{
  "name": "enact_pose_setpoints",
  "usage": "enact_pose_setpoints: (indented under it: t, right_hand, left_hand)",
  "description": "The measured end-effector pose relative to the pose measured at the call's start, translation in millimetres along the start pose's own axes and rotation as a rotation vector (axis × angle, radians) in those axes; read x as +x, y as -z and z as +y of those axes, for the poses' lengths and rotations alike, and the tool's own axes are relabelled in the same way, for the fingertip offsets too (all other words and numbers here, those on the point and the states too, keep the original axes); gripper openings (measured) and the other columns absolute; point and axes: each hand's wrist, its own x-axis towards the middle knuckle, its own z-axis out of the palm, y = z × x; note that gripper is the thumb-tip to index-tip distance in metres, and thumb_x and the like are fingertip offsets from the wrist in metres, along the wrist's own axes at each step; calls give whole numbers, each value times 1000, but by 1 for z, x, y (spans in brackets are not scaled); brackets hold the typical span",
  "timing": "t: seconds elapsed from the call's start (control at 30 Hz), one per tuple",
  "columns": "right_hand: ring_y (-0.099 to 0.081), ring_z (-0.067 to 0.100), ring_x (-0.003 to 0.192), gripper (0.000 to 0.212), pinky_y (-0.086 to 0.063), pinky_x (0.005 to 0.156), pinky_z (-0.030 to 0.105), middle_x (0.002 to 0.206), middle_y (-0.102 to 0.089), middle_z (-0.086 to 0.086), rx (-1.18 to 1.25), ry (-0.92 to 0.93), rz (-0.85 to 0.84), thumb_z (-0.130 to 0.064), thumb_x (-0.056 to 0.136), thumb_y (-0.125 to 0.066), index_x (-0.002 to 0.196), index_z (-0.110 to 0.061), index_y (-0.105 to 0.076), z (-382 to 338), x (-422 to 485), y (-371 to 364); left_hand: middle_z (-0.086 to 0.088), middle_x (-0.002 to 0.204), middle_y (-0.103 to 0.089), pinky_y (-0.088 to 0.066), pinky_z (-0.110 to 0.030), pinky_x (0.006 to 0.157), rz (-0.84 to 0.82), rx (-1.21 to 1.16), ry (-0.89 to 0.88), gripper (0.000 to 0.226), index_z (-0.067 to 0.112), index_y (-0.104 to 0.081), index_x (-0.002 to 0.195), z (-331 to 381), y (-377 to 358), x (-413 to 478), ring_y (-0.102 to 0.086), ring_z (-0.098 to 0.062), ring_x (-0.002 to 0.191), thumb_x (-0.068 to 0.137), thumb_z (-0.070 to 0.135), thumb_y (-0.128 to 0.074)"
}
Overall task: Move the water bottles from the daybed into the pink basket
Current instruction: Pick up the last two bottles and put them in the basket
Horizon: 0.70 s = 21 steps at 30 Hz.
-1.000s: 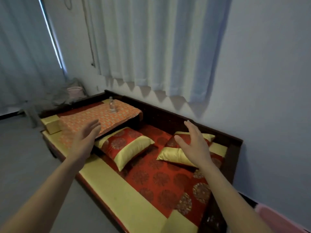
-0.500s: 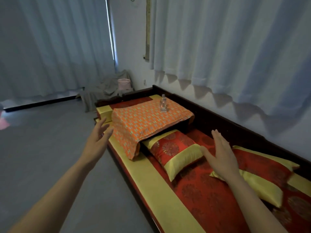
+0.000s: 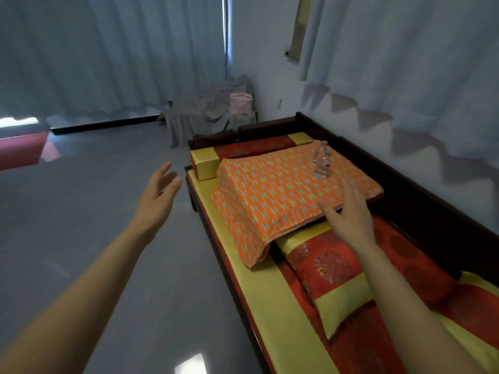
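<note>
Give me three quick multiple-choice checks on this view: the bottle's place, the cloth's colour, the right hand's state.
1. Where is the water bottle?
A. on the floor
B. on the patterned cloth
C. in a hand

2. What is the cloth's main colour?
A. orange
B. blue
C. black

3. What is the right hand doing?
A. open, short of the bottle
B. gripping the bottle
C. flat on the floor

Answers:
1 B: the bottle stands upright on the cloth.
2 A: the cloth is orange with small pale marks.
3 A: its fingers are spread and hold nothing, and the bottle stands beyond them.
</note>
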Motion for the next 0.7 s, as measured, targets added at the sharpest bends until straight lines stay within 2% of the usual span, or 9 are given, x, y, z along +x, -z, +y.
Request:
enact_pose_setpoints:
  t: [0.1,0.23,0.33,0.47,0.57,0.7]
  right_hand:
    - [-26,24,142,72,-26,111,40,154,-30,8,-8,16,15,-40,89,-62,148,-15,-29,-14,42,-31]
    - [-31,26,139,72,-29,111,43,152,-34,9,-6,-1,53,-39,88,-63,147,-14,-30,-35,102,-85]
    - [-33,26,138,70,-31,110,44,152,-35,9,-2,-78,108,-36,88,-63,147,-15,-31,-47,138,-124]
    - [-35,26,137,67,-28,109,37,151,-36,11,-7,-104,161,-30,88,-65,144,-11,-35,-51,189,-165]
    - [-37,27,135,67,-30,108,38,149,-39,12,-42,-207,174,-30,87,-66,144,-12,-35,-50,214,-185]
    - [-43,29,130,61,-34,103,35,142,-46,13,-63,-283,227,-26,86,-68,139,-12,-41,-32,237,-197]
  left_hand:
    - [-4,143,-47,-36,-29,97,-7,6,14,50,25,-34,145,-17,6,50,-46,-13,122,97,31,-49]
    - [-3,143,-47,-35,-29,98,-50,37,-25,50,26,-34,144,-42,14,137,-44,-9,120,97,33,-48]
    - [-3,143,-47,-35,-28,98,-120,44,-26,49,26,-35,144,-59,17,210,-45,-9,119,97,33,-48]
    - [0,141,-47,-34,-26,96,-210,47,-62,50,27,-34,144,-71,11,304,-45,-8,120,97,34,-49]
    - [-1,139,-49,-35,-25,92,-259,16,-33,50,25,-35,144,-79,-10,364,-47,-9,117,97,30,-50]
    - [-1,137,-50,-39,-16,86,-371,-25,-50,50,24,-37,143,-89,-67,429,-50,-11,119,96,27,-53]
